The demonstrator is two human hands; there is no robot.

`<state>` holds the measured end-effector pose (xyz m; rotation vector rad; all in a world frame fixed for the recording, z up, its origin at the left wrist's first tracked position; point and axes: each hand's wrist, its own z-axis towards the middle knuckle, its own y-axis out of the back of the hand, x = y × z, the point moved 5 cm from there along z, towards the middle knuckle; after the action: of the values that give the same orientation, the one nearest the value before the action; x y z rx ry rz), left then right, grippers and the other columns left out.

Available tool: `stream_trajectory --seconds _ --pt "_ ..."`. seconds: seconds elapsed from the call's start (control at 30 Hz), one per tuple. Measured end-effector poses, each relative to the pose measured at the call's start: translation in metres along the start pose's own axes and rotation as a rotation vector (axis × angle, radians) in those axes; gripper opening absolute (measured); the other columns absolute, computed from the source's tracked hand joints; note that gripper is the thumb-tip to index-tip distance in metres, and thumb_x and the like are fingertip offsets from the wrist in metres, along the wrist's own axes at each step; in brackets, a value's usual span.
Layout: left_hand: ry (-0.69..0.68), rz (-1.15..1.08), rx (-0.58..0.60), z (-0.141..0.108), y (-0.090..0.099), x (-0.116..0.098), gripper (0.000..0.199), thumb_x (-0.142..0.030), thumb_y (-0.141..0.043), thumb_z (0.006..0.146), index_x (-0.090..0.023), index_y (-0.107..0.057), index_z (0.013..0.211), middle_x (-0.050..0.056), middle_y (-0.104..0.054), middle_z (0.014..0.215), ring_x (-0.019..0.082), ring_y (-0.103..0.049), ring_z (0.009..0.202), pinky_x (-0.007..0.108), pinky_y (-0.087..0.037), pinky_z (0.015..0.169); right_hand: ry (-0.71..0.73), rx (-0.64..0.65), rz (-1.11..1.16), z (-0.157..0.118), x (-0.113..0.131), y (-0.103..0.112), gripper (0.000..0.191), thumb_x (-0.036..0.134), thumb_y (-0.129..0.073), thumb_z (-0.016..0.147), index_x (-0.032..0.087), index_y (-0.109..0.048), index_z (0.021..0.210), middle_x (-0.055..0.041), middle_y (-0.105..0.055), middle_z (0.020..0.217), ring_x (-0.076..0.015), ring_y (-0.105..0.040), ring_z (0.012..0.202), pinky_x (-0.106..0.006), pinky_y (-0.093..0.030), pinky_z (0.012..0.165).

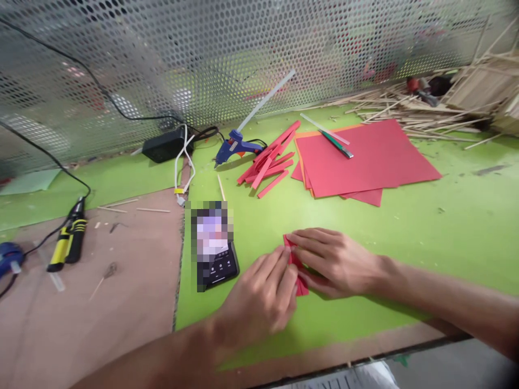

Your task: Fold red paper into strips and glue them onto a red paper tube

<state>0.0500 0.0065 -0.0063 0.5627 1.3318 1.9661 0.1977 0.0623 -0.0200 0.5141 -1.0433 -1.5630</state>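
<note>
A narrow piece of folded red paper (301, 285) lies on the green table, mostly covered by both my hands. My left hand (265, 292) is closed on its left side, with curled fingers pressing the paper at the fold. From the right, my right hand (338, 259) rests on the same paper. Its fingers are stretched out and lying flat, and the thumb sits apart near the lower edge. A phone (221, 270) with a lit, blurred-out screen lies left of my left hand.
Behind my hands are red paper strips (270, 162), a blue glue gun (235, 147) holding a clear stick, and red sheets (365, 162) under a green cutter knife (336, 143). Thin wooden sticks (405, 116) pile up at back right. A black adapter (164, 146) and yellow-black pliers (70, 237) are left.
</note>
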Motion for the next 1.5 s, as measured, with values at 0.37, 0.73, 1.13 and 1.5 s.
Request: stream_trajectory --seconds 0.37,0.73,1.13,1.5 --pt "0.086 -0.010 0.120 0.001 -0.008 0.006 0.053 -0.030 -0.052 0.099 0.008 -0.057 0.136 0.033 -0.063 0.144 0.043 -0.062 0.136 0.053 -0.060 0.107 0.006 0.005 0.005 0.004 0.000 0.002 0.015 0.022 -0.062 0.099 0.011 -0.071 0.102 -0.0193 -0.076 0.113 -0.0303 -0.076 0.107 -0.044 -0.068 0.090" --pt "0.108 0.001 0.107 0.001 -0.011 0.011 0.065 -0.044 -0.057 0.096 0.005 -0.060 0.139 0.031 -0.064 0.144 0.042 -0.063 0.132 0.053 -0.058 0.107 -0.035 0.030 0.031 0.004 0.000 0.005 0.012 0.022 -0.059 0.102 0.013 -0.067 0.100 -0.0184 -0.072 0.109 -0.0296 -0.075 0.105 -0.042 -0.068 0.085" --pt "0.075 -0.045 0.008 0.010 0.004 0.024 0.010 -0.013 -0.060 0.103 -0.012 -0.070 0.105 0.014 -0.078 0.120 0.025 -0.074 0.112 0.039 -0.062 0.096 0.127 0.121 0.233 0.003 -0.004 0.008 0.013 0.010 -0.057 0.102 0.015 -0.069 0.105 -0.0148 -0.077 0.119 -0.0251 -0.070 0.125 -0.046 -0.059 0.111" --pt "0.250 -0.286 0.115 0.010 -0.001 0.038 0.013 -0.013 -0.067 0.101 -0.017 -0.070 0.113 0.003 -0.074 0.097 0.019 -0.070 0.089 0.034 -0.059 0.078 -0.065 0.059 0.021 0.000 -0.010 0.014 0.019 0.021 -0.054 0.108 0.014 -0.071 0.103 -0.0069 -0.069 0.085 -0.0197 -0.062 0.075 -0.036 -0.054 0.071"
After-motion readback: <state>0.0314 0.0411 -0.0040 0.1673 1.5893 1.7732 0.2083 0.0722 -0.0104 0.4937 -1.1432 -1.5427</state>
